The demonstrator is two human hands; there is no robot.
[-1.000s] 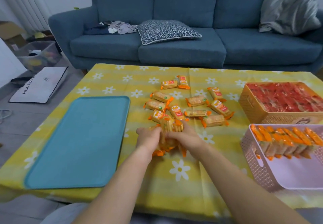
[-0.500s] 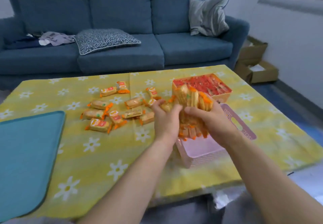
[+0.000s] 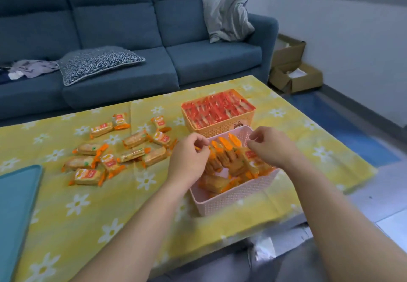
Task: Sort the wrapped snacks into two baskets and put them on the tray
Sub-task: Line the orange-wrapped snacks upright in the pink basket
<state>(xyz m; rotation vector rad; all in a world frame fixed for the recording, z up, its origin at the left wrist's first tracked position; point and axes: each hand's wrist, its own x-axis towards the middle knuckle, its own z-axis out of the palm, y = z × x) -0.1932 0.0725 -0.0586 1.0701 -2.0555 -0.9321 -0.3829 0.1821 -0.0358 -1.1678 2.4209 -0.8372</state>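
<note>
Orange-wrapped snacks point(image 3: 229, 160) stand and lie in the pink basket point(image 3: 233, 195), which sits on the yellow daisy tablecloth point(image 3: 88, 226) at the near right, touching the orange basket point(image 3: 220, 127) behind it; that one is packed with red-wrapped snacks point(image 3: 218, 108). Left hand point(image 3: 187, 162) over the pink basket's left rim, fingers curled, thumb and forefinger pinched close at an orange wrapper end; whether it truly grips is unclear. Right hand point(image 3: 271, 147) over the basket's right side, fingers loosely bent and partly apart, fingertips just at the packets, nothing clearly held. Both forearms reach in from the lower edge, converging on the basket. Loose orange snacks point(image 3: 119, 149) scattered on the cloth left of the baskets; their red label patches are too blurred to read. Small cartoon sticker on the orange basket's front, unreadable. Teal tray point(image 3: 15, 204) at the far left edge, well apart. Blue sofa point(image 3: 132, 28) behind the table.
</note>
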